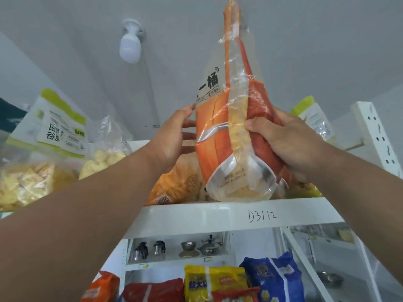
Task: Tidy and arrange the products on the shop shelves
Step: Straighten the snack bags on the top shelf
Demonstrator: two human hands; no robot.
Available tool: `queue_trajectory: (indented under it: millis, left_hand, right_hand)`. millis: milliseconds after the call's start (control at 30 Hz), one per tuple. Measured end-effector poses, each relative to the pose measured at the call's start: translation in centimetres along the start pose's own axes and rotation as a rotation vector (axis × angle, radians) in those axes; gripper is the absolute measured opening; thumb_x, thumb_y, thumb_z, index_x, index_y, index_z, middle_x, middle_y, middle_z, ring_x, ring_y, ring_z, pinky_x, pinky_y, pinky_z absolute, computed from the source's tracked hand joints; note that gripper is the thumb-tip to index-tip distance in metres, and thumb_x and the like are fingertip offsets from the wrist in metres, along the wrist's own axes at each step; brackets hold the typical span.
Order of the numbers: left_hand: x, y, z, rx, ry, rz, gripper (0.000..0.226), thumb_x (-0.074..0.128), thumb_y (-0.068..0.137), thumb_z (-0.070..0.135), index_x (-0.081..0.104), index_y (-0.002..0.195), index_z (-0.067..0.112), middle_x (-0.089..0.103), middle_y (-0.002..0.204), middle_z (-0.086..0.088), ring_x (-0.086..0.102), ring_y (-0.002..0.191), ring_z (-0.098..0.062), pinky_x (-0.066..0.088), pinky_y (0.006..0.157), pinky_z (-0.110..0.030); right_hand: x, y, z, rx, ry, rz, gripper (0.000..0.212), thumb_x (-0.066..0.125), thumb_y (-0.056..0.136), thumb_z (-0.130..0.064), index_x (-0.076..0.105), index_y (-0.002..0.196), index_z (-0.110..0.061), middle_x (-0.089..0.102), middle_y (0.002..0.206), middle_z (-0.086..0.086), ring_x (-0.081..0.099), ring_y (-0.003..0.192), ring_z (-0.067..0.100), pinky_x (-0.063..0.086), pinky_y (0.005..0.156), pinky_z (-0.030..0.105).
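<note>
Far left on the top shelf [239, 209] lie clear bags of yellow snacks [26, 184] under a green-and-white pack [58, 127]. The left hand [172, 138] lays straight, spread fingers against the side of the orange snack bag [220, 127], which stands upright at the shelf's front edge. The right hand [290, 142] grips the bag's other side, thumb across the back seam. Behind it lies what may be another orange bag [176, 184], partly hidden. Colourful packets [270, 277] fill the shelf below.
</note>
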State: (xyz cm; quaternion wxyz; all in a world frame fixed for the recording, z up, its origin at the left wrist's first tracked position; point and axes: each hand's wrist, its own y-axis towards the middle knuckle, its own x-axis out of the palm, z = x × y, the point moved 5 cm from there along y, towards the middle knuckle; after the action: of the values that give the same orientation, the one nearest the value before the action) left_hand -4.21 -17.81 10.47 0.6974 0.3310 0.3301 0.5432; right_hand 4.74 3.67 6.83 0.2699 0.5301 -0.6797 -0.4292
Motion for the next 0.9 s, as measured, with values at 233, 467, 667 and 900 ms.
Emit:
queue_trajectory:
  millis: [233,467,667,900]
  left_hand:
    - [-1.2,1.7,-3.1,0.234,0.940,-0.167,0.077,0.077,0.078,0.052,0.046,0.149,0.055,0.052,0.154,0.009,0.046,0.145,-0.021,0.042,0.119,-0.053]
    - [-3.4,2.7,-4.9,0.078,1.187,-0.183,0.102,0.096,0.071,0.044,0.040,0.156,0.050,0.056,0.147,0.003,0.059,0.130,-0.027,0.055,0.103,-0.042]
    - [-7.9,2.7,-3.1,0.136,1.184,0.073,0.068,0.080,0.092,0.039,0.045,0.150,0.035,0.066,0.131,-0.003,0.066,0.108,-0.027,0.059,0.094,-0.043]
    - [-13.0,1.2,-1.1,0.157,1.049,0.403,0.065,0.074,0.094,0.050,0.044,0.150,0.032,0.069,0.120,-0.007,0.067,0.110,-0.034,0.057,0.096,-0.050]
  right_hand:
    - [-0.5,0.0,0.9,-0.031,0.003,0.008,0.029,0.076,0.089,-0.040,0.075,0.118,-0.042,0.082,0.107,-0.005,0.080,0.096,0.022,0.060,0.098,0.047]
    - [-0.2,-0.9,0.5,-0.016,0.072,0.009,0.022,0.070,0.098,-0.028,0.075,0.119,-0.033,0.081,0.108,0.002,0.079,0.098,0.025,0.060,0.093,0.044]
    - [0.5,-1.1,0.3,0.003,0.076,0.030,0.024,0.069,0.099,-0.026,0.074,0.121,-0.034,0.081,0.109,0.001,0.079,0.098,0.024,0.059,0.094,0.044]
    - [4.9,1.0,1.8,-0.021,-0.076,0.050,0.042,0.075,0.092,-0.046,0.065,0.133,-0.051,0.080,0.107,-0.014,0.079,0.096,0.011,0.059,0.093,0.038]
